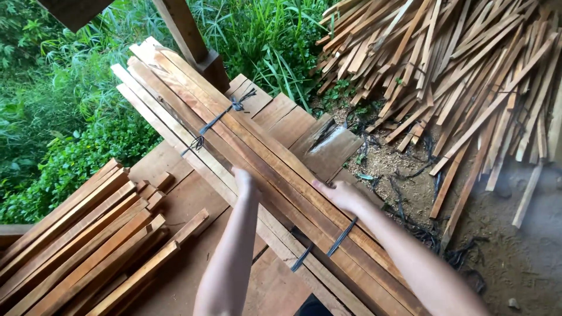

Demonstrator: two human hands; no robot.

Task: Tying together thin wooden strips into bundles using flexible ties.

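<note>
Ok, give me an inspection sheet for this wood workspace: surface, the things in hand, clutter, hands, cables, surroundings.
Surface: wooden plank platform, worn, boards uneven.
Job's things: bundle of long wooden slats lying diagonally across the platform, bound by a dark tie near the far end and dark straps near the near end.
Clutter: second stack of slats at the left; large loose pile of slats on the ground at the right; dark strap scraps on the dirt.
Hands: left hand and right hand both rest on the bundle; grip cannot be told.
Cables: nothing seen.
Surroundings: green plants beyond the platform; wooden post.
</note>
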